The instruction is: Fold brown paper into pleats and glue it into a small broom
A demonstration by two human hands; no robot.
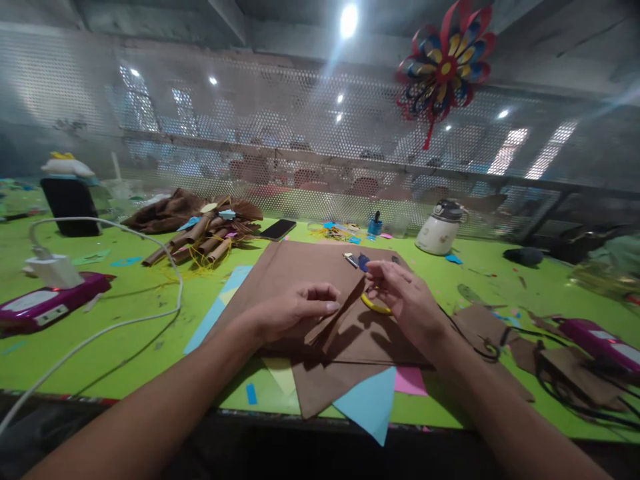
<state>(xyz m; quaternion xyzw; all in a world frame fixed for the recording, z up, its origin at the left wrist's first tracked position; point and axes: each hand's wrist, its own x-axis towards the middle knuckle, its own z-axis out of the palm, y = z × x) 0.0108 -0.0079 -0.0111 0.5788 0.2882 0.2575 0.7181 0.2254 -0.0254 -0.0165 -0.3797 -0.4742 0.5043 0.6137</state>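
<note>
Around folded paper (344,312), hands (295,310) (407,301) apart, fingers (320,291) curled

Desk (125,287): lime green. Folded paper strip (345,310) and large sheet (295,267): plain brown. At the front edge, one paper piece (370,400) light blue, another (410,381) pink. Power strip (55,301) by the left edge: magenta. Jug (436,235) toward the back edge: white, black-topped. Hanging ornament (447,68): red, yellow, blue.
</note>
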